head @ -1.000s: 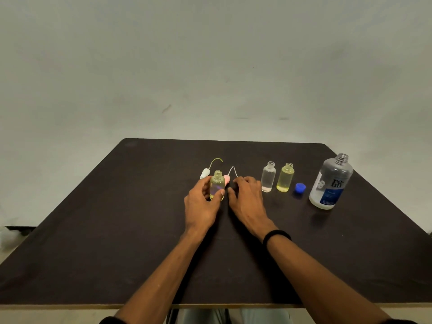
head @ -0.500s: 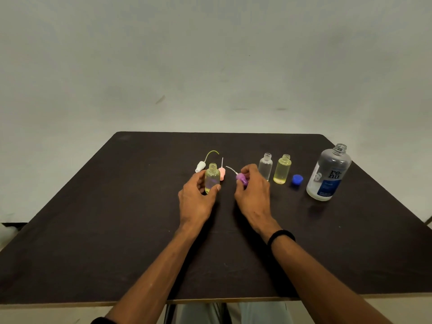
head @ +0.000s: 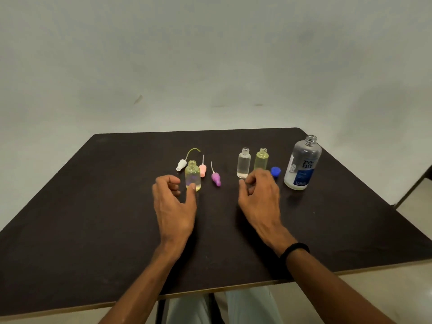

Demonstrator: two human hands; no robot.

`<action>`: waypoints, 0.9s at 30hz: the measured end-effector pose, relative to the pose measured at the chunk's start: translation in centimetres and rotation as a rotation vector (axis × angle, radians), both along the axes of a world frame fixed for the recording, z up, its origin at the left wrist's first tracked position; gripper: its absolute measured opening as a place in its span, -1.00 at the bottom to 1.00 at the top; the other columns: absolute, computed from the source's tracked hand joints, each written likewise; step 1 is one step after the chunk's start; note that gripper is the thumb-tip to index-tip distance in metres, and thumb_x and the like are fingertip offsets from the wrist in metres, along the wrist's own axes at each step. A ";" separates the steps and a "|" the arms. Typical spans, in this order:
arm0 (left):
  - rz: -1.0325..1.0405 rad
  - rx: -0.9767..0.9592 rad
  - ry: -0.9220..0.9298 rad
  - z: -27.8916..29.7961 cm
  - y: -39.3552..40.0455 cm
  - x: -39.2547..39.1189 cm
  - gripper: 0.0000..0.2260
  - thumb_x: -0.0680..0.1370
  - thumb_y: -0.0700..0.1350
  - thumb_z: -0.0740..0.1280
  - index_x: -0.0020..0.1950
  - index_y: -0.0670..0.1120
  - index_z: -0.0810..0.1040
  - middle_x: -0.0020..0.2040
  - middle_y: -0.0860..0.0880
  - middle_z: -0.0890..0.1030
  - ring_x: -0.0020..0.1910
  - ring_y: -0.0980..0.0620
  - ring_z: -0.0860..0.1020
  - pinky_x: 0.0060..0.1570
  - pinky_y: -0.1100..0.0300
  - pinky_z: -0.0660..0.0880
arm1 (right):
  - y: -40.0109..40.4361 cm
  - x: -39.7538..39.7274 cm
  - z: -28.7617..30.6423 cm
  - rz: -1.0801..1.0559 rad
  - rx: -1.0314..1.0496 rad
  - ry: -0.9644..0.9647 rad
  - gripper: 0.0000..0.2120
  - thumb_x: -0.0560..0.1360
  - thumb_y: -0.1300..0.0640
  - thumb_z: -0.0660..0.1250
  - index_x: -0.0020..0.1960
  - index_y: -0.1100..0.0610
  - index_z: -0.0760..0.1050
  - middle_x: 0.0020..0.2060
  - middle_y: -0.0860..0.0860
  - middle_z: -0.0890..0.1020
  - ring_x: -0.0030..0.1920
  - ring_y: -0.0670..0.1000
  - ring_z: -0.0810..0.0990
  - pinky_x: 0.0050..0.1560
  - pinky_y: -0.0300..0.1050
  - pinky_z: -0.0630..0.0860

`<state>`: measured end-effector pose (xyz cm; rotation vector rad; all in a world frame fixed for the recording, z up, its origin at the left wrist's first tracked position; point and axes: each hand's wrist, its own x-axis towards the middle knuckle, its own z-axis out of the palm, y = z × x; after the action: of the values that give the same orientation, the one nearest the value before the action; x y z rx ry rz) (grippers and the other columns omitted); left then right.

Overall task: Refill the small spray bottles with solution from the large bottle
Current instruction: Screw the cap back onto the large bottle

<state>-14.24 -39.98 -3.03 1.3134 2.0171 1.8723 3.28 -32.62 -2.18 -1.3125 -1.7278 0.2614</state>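
Yellow-tinted bottle [head: 192, 175] stands upright just beside the left hand [head: 174, 206] grip, thumb touching.

- Just one view here, a wide-angle head cam sitting above the near edge of the table [head: 70, 218], looking forward and down.
- It's sitting close enough that forearms are filling the bottom, with wall [head: 210, 54] up top.

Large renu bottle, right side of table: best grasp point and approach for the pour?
Wrap the straight body of the large bottle, around its label, below the shoulder. It stands upright, uncapped, so keep it level. Come from the near side with the right hand; the blue cap and small bottles crowd its left.
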 end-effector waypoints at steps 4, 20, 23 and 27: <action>-0.194 0.002 0.112 0.4 -0.7 1.3 -0.76 0.58 -0.11 0.47 0.06 0.01 0.40 -0.20 0.01 0.53 -0.25 0.04 0.54 -0.27 0.23 0.51 | 1.6 4.1 0.6 -0.118 -0.089 -0.109 -0.74 0.60 0.18 0.41 0.24 0.12 0.45 0.22 0.07 0.47 0.03 0.01 0.55 0.06 -0.06 0.57; -0.412 -0.121 0.356 0.1 -0.7 2.2 -0.79 0.58 -0.03 0.45 0.08 0.06 0.43 -0.26 0.06 0.52 -0.27 0.03 0.53 -0.23 0.05 0.57 | 6.0 4.1 1.4 -0.110 -0.330 -0.461 -0.72 0.61 0.34 0.31 0.32 0.27 0.46 0.29 0.22 0.48 0.21 0.25 0.58 0.20 0.06 0.53; -0.419 -0.116 0.367 -0.1 -0.6 2.1 -0.81 0.57 -0.03 0.46 0.08 0.05 0.47 -0.25 0.08 0.53 -0.26 0.05 0.54 -0.22 0.09 0.58 | 4.6 4.7 1.3 -0.080 -0.300 -0.480 -0.72 0.62 0.31 0.32 0.32 0.23 0.46 0.26 0.19 0.50 0.17 0.21 0.59 0.14 0.03 0.55; -0.470 -0.120 0.347 -0.2 -0.5 2.9 -0.83 0.56 -0.06 0.49 0.09 0.04 0.55 -0.25 0.11 0.55 -0.24 0.05 0.56 -0.21 0.14 0.58 | 1.8 6.1 1.6 -0.096 -0.251 -0.528 -0.66 0.67 0.15 0.32 0.43 0.09 0.43 0.27 0.08 0.57 0.21 0.18 0.62 0.14 0.17 0.58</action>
<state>-11.30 -40.47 -3.19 1.9712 1.7048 1.3699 9.34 -30.83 -0.63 -1.7580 -2.1087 0.0780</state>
